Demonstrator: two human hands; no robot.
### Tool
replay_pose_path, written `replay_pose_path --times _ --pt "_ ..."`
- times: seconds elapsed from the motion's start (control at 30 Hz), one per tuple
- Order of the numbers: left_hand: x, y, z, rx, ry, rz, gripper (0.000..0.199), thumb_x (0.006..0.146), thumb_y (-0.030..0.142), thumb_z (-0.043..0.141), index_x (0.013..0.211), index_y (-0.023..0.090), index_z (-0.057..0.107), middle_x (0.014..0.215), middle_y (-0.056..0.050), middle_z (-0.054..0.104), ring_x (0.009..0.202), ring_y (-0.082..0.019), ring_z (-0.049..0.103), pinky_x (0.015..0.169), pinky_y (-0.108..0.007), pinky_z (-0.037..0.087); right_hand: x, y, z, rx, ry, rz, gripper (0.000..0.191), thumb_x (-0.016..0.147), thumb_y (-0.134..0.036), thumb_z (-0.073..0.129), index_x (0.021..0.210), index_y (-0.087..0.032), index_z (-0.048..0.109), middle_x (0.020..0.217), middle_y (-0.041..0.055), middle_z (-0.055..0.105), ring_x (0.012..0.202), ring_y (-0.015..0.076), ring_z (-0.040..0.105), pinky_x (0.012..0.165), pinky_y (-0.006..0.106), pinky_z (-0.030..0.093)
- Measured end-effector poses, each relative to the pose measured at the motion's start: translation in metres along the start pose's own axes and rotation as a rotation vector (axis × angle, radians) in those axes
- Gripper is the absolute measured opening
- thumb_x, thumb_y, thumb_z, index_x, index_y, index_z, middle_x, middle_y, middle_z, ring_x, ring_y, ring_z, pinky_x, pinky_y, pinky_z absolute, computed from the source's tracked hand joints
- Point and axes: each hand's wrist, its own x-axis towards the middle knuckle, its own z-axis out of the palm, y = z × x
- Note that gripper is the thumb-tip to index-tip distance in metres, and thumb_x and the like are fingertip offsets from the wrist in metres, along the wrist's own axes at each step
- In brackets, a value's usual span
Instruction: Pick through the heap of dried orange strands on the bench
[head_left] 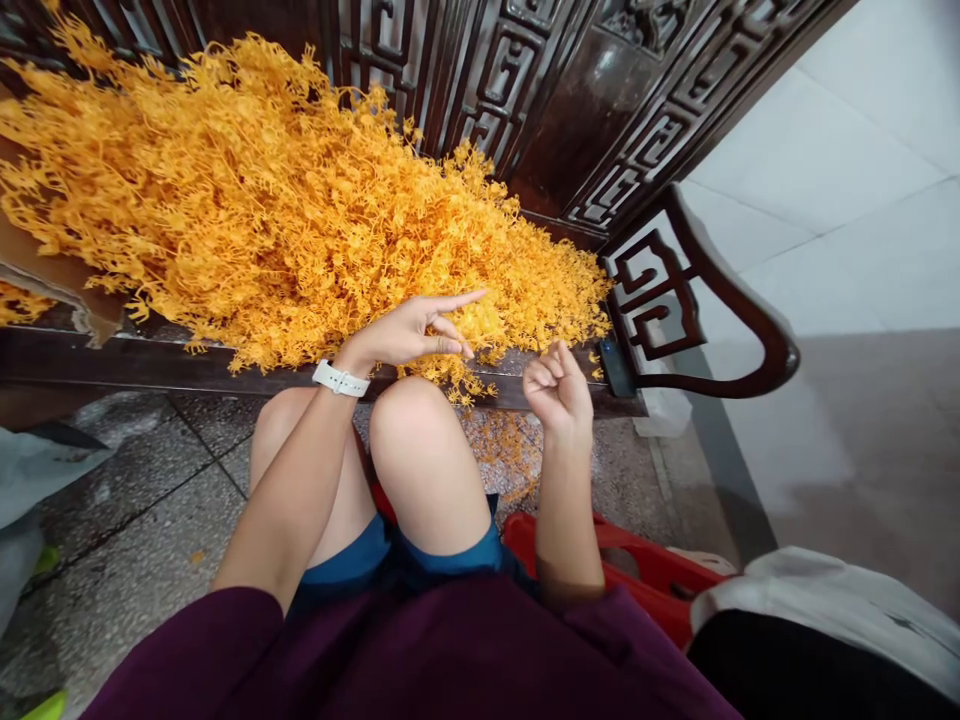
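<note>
A large heap of orange-yellow plastic flower pieces (pixel 300 210) covers the dark wooden bench (pixel 135 362). My left hand (pixel 420 330), with a white watch (pixel 340 379) on its wrist, is over the heap's front edge. Its index finger points to the right, the other fingers are loosely bent, and nothing shows between them. To its right, my right hand (pixel 559 385) is raised at the bench's front edge with its fingers curled in. What those fingers hold, if anything, is too small to make out. The two hands are apart.
Behind the heap stands the bench's carved back (pixel 577 110); a curved armrest (pixel 772 350) is at right. Torn cardboard (pixel 56 270) lies at far left. Below right are a red plastic stool (pixel 645 570) and a pale bag (pixel 840 600). Orange bits lie on the floor (pixel 502 450).
</note>
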Motion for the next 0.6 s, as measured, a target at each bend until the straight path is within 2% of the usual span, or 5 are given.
replay_pose_path --times 0.17,0.33,0.43,0.53,0.6 --pt "0.004 -0.004 0.01 -0.016 -0.124 -0.042 0.068 0.091 0.018 0.074 0.155 0.025 0.053 0.105 -0.011 0.084 0.104 -0.021 0.08 0.097 -0.034 0.06 -0.01 0.015 0.01 0.034 0.043 0.146 0.021 0.088 -0.042 0.075 0.09 -0.023 0.068 0.062 -0.0079 0.033 0.051 0.0089 0.027 0.048 0.023 0.031" --pt "0.008 -0.009 0.012 0.025 -0.243 -0.075 0.041 0.092 0.019 0.071 0.133 0.023 0.074 0.117 -0.012 0.082 0.108 -0.022 0.079 0.094 -0.033 0.059 -0.015 0.025 0.025 -0.245 0.0 0.112 0.03 0.087 -0.051 0.077 0.093 -0.023 0.073 0.078 -0.0023 0.061 0.058 0.009 0.053 0.054 0.025 0.044" --pt "0.008 -0.008 0.011 0.096 -0.224 -0.098 0.051 0.091 0.021 0.073 0.142 0.021 0.067 0.112 -0.011 0.083 0.102 -0.02 0.078 0.09 -0.032 0.057 -0.012 0.027 0.027 -0.336 -0.019 0.023 0.027 0.082 -0.046 0.085 0.091 -0.023 0.072 0.081 -0.0029 0.064 0.057 0.0073 0.054 0.054 0.024 0.045" --pt "0.006 -0.003 0.012 0.185 -0.115 -0.124 0.078 0.086 0.031 0.08 0.157 0.019 0.05 0.089 -0.005 0.08 0.085 -0.017 0.073 0.085 -0.031 0.053 -0.01 0.029 0.026 -0.287 0.03 -0.085 0.025 0.083 -0.043 0.085 0.092 -0.025 0.071 0.072 -0.005 0.06 0.055 0.0071 0.054 0.054 0.024 0.045" --pt "0.006 -0.001 0.014 0.218 -0.036 -0.148 0.081 0.085 0.039 0.081 0.155 0.016 0.049 0.078 0.001 0.073 0.075 -0.015 0.065 0.079 -0.029 0.049 -0.011 0.029 0.026 -0.264 0.046 -0.149 0.023 0.084 -0.04 0.085 0.094 -0.025 0.07 0.07 -0.0052 0.059 0.055 0.0073 0.054 0.055 0.024 0.045"
